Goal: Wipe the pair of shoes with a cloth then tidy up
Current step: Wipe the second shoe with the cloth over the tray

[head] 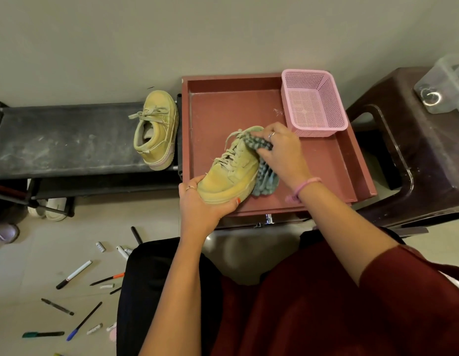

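A yellow-green sneaker (233, 170) lies in the red tray (215, 111) with its toe toward me. My left hand (200, 204) grips that toe from the front. My right hand (282, 150) holds a grey-blue nubby cloth (265, 176) against the shoe's right side, near the laces and collar. The cloth hangs down along the sole onto the tray. The second sneaker (156, 129) of the pair rests on its side on the black rack (56, 140) to the left.
A pink mesh basket (313, 101) stands in the tray's far right corner. A dark brown plastic stool (415, 155) with a clear container (444, 83) is at the right. Several pens and markers (74, 273) lie scattered on the floor at lower left. White shoes (54, 208) sit under the rack.
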`<state>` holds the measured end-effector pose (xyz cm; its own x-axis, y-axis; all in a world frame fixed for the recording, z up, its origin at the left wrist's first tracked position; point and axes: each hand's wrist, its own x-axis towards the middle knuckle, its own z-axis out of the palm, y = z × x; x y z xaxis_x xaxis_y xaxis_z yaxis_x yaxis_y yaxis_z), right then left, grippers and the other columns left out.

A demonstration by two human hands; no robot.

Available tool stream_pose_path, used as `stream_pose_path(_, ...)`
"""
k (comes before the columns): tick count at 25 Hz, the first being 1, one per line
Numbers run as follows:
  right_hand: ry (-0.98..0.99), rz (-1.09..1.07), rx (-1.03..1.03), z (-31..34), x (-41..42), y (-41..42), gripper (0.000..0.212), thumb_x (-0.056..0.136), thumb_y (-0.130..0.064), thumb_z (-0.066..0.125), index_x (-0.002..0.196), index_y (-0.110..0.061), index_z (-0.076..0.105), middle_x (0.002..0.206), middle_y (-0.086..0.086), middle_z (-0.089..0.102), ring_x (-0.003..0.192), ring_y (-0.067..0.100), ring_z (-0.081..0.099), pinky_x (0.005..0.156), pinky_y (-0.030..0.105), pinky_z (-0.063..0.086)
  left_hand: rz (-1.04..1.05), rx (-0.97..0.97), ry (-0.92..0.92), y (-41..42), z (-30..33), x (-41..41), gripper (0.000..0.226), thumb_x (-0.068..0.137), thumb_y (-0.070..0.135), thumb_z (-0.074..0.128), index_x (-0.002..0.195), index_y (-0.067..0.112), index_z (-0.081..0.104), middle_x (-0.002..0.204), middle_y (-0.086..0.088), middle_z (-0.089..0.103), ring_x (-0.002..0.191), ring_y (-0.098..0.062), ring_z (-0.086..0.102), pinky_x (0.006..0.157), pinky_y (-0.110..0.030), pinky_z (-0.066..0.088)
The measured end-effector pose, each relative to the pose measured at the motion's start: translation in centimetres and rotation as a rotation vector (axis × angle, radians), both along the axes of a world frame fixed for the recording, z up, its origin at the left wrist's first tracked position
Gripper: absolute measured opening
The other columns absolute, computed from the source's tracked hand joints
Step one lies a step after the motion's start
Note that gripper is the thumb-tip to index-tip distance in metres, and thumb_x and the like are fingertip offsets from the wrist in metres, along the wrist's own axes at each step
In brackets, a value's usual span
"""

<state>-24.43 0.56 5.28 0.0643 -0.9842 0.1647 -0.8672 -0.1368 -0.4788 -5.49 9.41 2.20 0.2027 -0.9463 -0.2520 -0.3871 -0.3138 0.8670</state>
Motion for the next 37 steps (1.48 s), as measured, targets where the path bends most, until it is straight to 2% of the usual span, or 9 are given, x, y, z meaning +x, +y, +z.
stream_pose_path(3, -0.059, -0.111, 0.030, 0.3, 0.9, 0.2, 0.030, 0.082, -0.015, 0.066, 0.112, -0.011, 0.067, 0.107, 0.004, 0.059, 0.098, 0.014, 0.054, 0.090, 0.021, 0.043, 0.010, 0.012, 0.009, -0.1, -0.1, 0.2, 0.083, 0.054, 0.026, 0.093, 0.124, 0.019, 0.051, 0.114, 0.005, 0.038, 0.091, 0.003, 0.046, 0.083, -0.013, 0.038)
stream_pose_path(8, 0.005, 0.259, 0.001, -2.3, 3.2, 6.8, 0.034, 0.076, -0.004, 0.069, 0.109, -0.010, 0.070, 0.099, 0.006, 0.062, 0.090, 0.025, 0.054, 0.083, 0.028, 0.043, 0.007, 0.012, 0.019, 0.2, -0.3, 0.3, 0.080, 0.051, 0.028, 0.095, 0.118, 0.023, 0.051, 0.109, 0.007, 0.039, 0.089, 0.010, 0.047, 0.069, 0.000, 0.040)
stream_pose_path(11, -0.027, 0.078, 0.000, -2.0, 2.6, 3.8, 0.033, 0.083, -0.010, 0.067, 0.116, -0.011, 0.067, 0.105, 0.005, 0.060, 0.098, 0.017, 0.049, 0.092, 0.025, 0.040, -0.008, 0.014, 0.021, 0.3, -0.2, 0.2, 0.078, 0.052, 0.028, 0.094, 0.116, 0.025, 0.049, 0.109, 0.008, 0.038, 0.091, 0.007, 0.048, 0.072, -0.003, 0.039)
stream_pose_path(16, -0.082, -0.110, -0.044, -1.5, 3.4, 1.9, 0.035, 0.081, -0.006, 0.066, 0.115, -0.012, 0.067, 0.109, 0.005, 0.060, 0.100, 0.023, 0.053, 0.088, 0.015, 0.030, -0.015, 0.031, 0.010, 0.1, -0.2, 0.3, 0.079, 0.054, 0.026, 0.093, 0.120, 0.020, 0.051, 0.113, 0.005, 0.038, 0.092, 0.001, 0.048, 0.082, -0.015, 0.040)
stream_pose_path(22, -0.017, 0.105, 0.025, -2.5, 3.7, 6.7, 0.035, 0.082, -0.006, 0.064, 0.115, -0.013, 0.067, 0.107, 0.004, 0.060, 0.097, 0.020, 0.051, 0.087, 0.020, 0.033, -0.029, 0.051, 0.050, 0.1, -0.8, 1.1, 0.074, 0.051, 0.028, 0.095, 0.108, 0.027, 0.049, 0.112, 0.004, 0.045, 0.089, 0.006, 0.051, 0.073, -0.009, 0.045)
stream_pose_path(24, -0.039, 0.009, -0.005, -2.4, 3.1, 4.7, 0.034, 0.083, -0.009, 0.065, 0.117, -0.011, 0.066, 0.107, 0.006, 0.059, 0.100, 0.022, 0.052, 0.088, 0.019, 0.032, -0.040, 0.056, 0.069, 0.2, -1.0, 1.2, 0.076, 0.047, 0.032, 0.096, 0.106, 0.027, 0.049, 0.117, 0.001, 0.049, 0.093, 0.002, 0.055, 0.074, -0.008, 0.048)
stream_pose_path(28, -0.196, -0.230, -0.022, -1.5, 2.8, 1.1, 0.035, 0.081, -0.007, 0.065, 0.116, -0.012, 0.066, 0.110, 0.006, 0.059, 0.104, 0.021, 0.055, 0.096, 0.027, 0.042, 0.001, 0.108, 0.134, 0.2, -1.6, 1.3, 0.084, 0.029, 0.055, 0.087, 0.102, 0.037, 0.049, 0.121, -0.002, 0.057, 0.101, -0.008, 0.062, 0.088, -0.030, 0.054)
stream_pose_path(33, -0.026, 0.035, 0.047, -2.0, 3.8, 5.9, 0.035, 0.083, -0.004, 0.062, 0.116, -0.015, 0.067, 0.114, 0.005, 0.061, 0.105, 0.021, 0.052, 0.094, 0.023, 0.035, 0.030, 0.135, 0.178, 0.1, -1.7, 1.5, 0.078, 0.030, 0.054, 0.087, 0.098, 0.036, 0.055, 0.116, -0.001, 0.062, 0.096, -0.006, 0.065, 0.079, -0.023, 0.054)
stream_pose_path(37, -0.043, -0.186, 0.065, -2.0, 2.3, 2.5, 0.033, 0.090, -0.014, 0.059, 0.123, -0.013, 0.060, 0.120, 0.005, 0.055, 0.111, 0.020, 0.049, 0.093, 0.018, 0.029, 0.018, 0.159, 0.151, 0.4, -1.9, 1.4, 0.097, 0.030, 0.057, 0.088, 0.115, 0.025, 0.055, 0.119, -0.001, 0.060, 0.101, -0.010, 0.064, 0.089, -0.034, 0.055)
